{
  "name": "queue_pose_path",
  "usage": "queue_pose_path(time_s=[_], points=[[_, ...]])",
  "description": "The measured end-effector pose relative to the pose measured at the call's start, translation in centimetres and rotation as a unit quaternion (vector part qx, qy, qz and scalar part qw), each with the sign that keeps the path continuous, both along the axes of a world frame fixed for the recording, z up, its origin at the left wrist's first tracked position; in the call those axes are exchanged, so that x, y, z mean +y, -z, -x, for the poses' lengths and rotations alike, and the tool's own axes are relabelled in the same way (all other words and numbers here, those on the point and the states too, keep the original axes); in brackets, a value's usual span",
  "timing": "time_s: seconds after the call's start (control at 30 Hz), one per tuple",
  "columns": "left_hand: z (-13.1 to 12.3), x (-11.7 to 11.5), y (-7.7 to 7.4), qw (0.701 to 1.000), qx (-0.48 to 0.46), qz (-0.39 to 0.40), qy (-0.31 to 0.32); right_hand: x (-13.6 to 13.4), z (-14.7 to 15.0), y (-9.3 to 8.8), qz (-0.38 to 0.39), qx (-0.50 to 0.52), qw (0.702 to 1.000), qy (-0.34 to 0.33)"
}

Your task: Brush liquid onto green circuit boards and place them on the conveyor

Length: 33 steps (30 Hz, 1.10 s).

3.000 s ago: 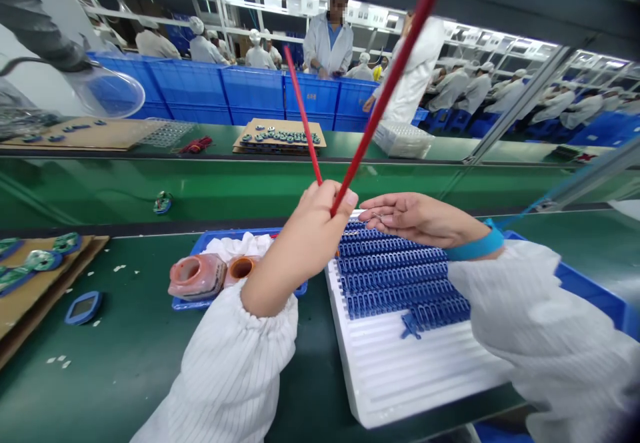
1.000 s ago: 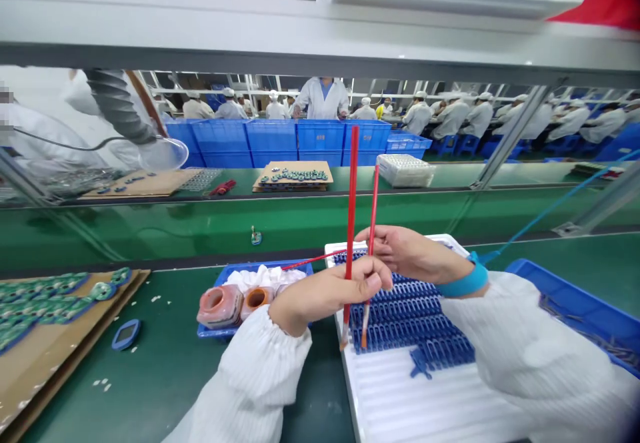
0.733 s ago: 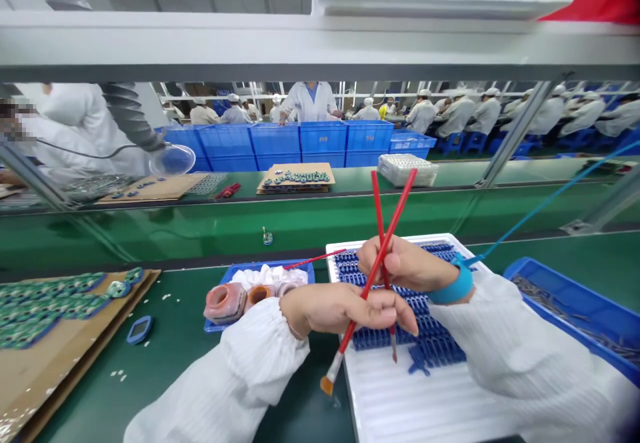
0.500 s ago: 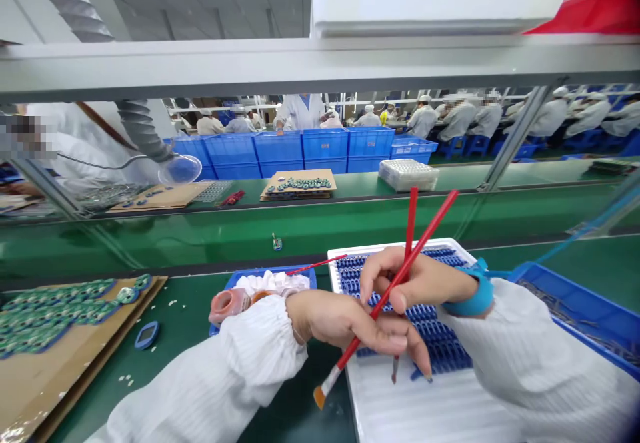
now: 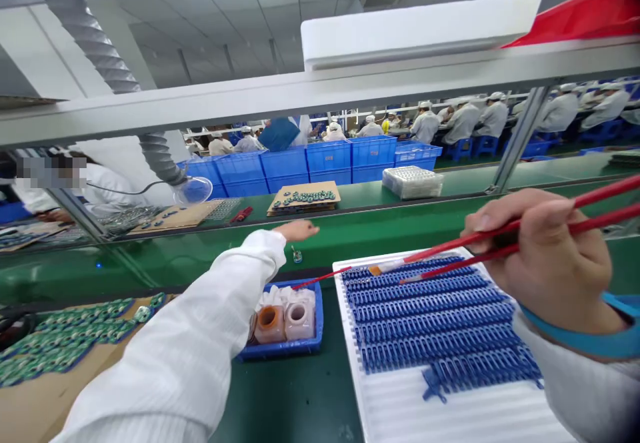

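Note:
My right hand (image 5: 550,256) is closed around two red-handled paintbrushes. The wider paintbrush (image 5: 435,249) has a whitish ferrule and orange-tan bristles; the thinner paintbrush (image 5: 453,267) lies just below it. Both tips point left over a white tray (image 5: 450,413) with rows of blue slotted plastic parts (image 5: 430,323). My left hand (image 5: 299,230) reaches forward over the green conveyor, its fingers curled together; anything in them is too small to make out. Just beneath it sits a small round circuit board (image 5: 297,255), apart from the fingers.
A blue bin (image 5: 317,343) holds two small square jars (image 5: 299,323), white cloth and a thin red stick. At left, green circuit boards (image 5: 85,326) lie on cardboard (image 5: 30,409). Clear trays (image 5: 413,183) and a board stack stand beyond the belt. A metal shelf beam crosses above.
My hands have parted: the left moved forward and left to the belt, the right moved right and up with the paintbrushes, now tilted nearly level. The view has shifted.

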State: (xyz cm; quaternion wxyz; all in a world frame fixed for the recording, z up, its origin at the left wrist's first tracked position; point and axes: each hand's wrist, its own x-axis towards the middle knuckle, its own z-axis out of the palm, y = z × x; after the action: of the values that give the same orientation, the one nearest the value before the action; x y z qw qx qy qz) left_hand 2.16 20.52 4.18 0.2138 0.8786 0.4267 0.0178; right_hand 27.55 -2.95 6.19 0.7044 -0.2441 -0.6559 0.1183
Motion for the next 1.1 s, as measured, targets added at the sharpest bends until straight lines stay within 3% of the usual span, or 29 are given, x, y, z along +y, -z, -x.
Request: queue_pose_path(time_s=[0.1, 0.23, 0.37, 0.5, 0.7, 0.9, 1.0, 1.1], points=[[1.8, 2.5, 4.0, 0.998, 0.066, -0.018, -0.005, -1.1, -1.2, 0.2, 0.029, 0.011, 0.998, 0.057], [4.0, 5.0, 7.7, 0.991, 0.124, -0.034, 0.044, -2.4, -3.0, 0.4, 0.049, 0.032, 0.995, 0.081], [4.2, 7.2, 10.2, 0.981, 0.167, -0.043, 0.086, -3.0, -3.9, 0.6, 0.055, 0.071, 0.99, 0.105], [3.2, 7.8, 11.5, 0.975, 0.189, -0.053, 0.106, -2.6, -3.7, 0.9, 0.051, 0.101, 0.987, 0.117], [2.6, 6.7, 11.5, 0.981, 0.141, -0.078, 0.112, -1.8, -3.0, 1.3, 0.056, 0.103, 0.987, 0.113], [2.1, 5.6, 10.9, 0.997, 0.062, -0.016, 0.048, -2.5, -2.3, 1.7, 0.078, 0.099, 0.985, 0.121], [1.6, 5.0, 8.8, 0.999, 0.0, 0.036, 0.013, -2.8, -2.6, 2.2, 0.093, 0.108, 0.982, 0.121], [1.3, 3.9, 4.9, 0.993, -0.077, 0.092, -0.001, -2.8, -3.1, 2.6, 0.095, 0.131, 0.978, 0.134]])
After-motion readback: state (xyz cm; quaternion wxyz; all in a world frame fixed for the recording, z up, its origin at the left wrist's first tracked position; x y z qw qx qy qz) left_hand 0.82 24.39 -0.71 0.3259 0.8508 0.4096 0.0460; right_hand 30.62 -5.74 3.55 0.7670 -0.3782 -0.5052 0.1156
